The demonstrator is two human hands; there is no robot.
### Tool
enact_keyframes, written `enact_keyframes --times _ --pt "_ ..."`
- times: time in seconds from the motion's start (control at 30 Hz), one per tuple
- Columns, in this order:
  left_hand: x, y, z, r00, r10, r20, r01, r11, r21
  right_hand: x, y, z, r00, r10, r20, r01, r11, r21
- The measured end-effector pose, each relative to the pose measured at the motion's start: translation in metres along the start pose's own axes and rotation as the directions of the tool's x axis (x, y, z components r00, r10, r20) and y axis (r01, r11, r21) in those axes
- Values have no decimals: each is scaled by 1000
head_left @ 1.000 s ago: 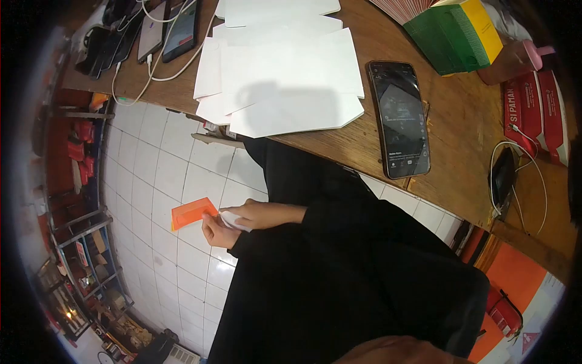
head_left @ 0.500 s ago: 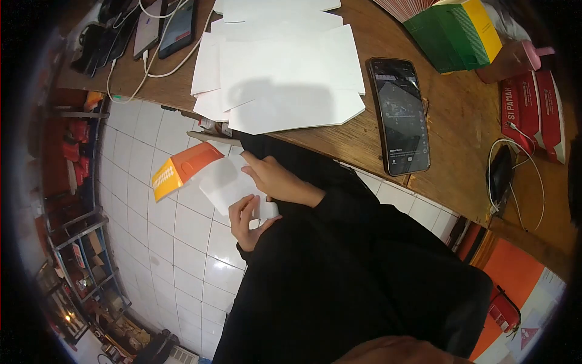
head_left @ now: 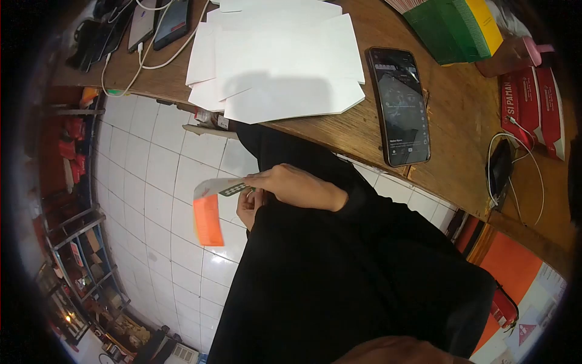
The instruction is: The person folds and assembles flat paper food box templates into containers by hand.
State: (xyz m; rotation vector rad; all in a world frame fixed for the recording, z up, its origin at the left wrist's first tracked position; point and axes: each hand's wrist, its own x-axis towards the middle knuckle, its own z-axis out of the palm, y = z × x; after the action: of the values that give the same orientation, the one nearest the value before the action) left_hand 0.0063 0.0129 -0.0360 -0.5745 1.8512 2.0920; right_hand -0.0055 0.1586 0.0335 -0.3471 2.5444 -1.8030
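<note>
A printed cardboard box blank (head_left: 209, 223), partly folded, hangs over the floor left of my lap. It has a bright orange flap with a yellow edge, a pale upper face, and a green strip with white marks. My right hand (head_left: 303, 186) reaches across from the right, its fingers closed on the green end of the cardboard. Just below, my left hand (head_left: 247, 208) has curled fingers against the same end. Part of that hand is hidden behind my black clothing, and the cardboard between the two hands is covered.
On the wooden table (head_left: 448, 109) lie a stack of white cardboard blanks (head_left: 279, 60) and a phone (head_left: 400, 106). Green-yellow cardboard (head_left: 451, 33), a pink-lidded cup (head_left: 509, 57), red packaging (head_left: 533, 112) and cables are at right. Shelves (head_left: 88, 261) stand left beyond the tiled floor.
The cardboard has turned, so its orange flap now hangs downward and its green strip shows. My right hand has moved slightly right; my left hand has moved up beside it.
</note>
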Motion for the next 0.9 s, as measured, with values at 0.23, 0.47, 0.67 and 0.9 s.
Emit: enact_keyframes --times 0.23,0.47,0.67,0.9 --pt "0 -2 -7 993 -107 45 111 989 -102 -8 9 -10 994 -13 -113 -22 952 -304" --pt "19 -43 -24 966 115 231 -70 978 -197 -17 12 1 990 51 -135 -70 988 -139" --pt "14 -36 -18 929 212 304 -150 965 -213 -16 16 -5 992 95 -88 -94 995 15" --pt "14 -27 -19 945 113 308 -52 979 -199 -14 24 -5 995 85 -50 -74 978 194"
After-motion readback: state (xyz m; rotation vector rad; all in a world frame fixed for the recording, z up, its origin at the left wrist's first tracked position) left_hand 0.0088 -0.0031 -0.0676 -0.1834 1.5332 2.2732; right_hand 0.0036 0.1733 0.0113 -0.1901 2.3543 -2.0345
